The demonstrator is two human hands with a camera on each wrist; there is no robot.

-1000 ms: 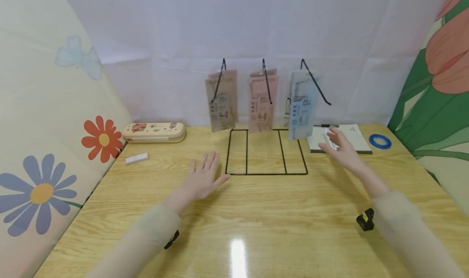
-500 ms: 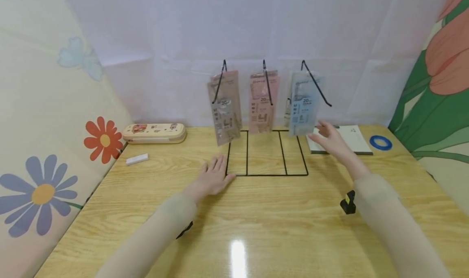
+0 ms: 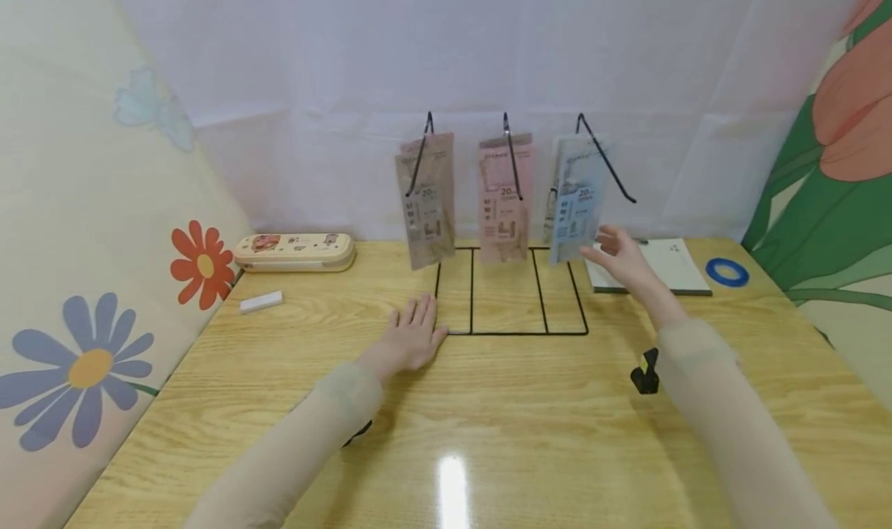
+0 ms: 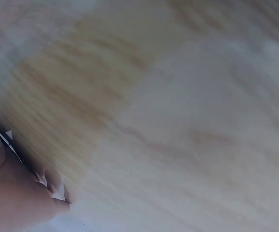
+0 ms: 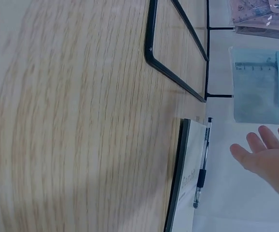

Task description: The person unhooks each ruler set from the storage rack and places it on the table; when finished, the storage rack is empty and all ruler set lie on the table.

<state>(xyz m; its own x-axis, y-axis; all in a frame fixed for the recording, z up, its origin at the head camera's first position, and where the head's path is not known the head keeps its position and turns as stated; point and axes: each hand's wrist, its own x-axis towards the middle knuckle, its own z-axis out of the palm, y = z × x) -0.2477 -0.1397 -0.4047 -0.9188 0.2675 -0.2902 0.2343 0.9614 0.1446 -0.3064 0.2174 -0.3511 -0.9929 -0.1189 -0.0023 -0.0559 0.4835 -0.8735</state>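
A black wire display rack (image 3: pixel 526 333) stands on the wooden table, with three hooks carrying ruler sets in clear plastic packets. Brownish ruler packets (image 3: pixel 428 211) hang at the left, pink ruler packets (image 3: pixel 505 204) in the middle and blue ruler packets (image 3: pixel 578 204) at the right. My left hand (image 3: pixel 411 339) lies palm down over the rack base's front left corner, fingers straight. Beside the lower right edge of the blue packets is my right hand (image 3: pixel 623 266), fingers loosely bent and apart. In the right wrist view, a gap shows between those fingertips and the blue packet (image 5: pixel 258 108).
At the back left are a cream pencil case (image 3: pixel 296 252) and a white eraser-like block (image 3: pixel 261 302). Behind the right hand lie a notepad (image 3: pixel 676 266) and a black pen (image 5: pixel 202 176). A blue ring (image 3: pixel 727 272) sits farther right. White cloth (image 3: pixel 313 64) hangs behind the rack.
My right hand has moved left from over the notepad to the blue packets. My left hand has slid right and forward onto the rack's corner. The brownish packets swung slightly.
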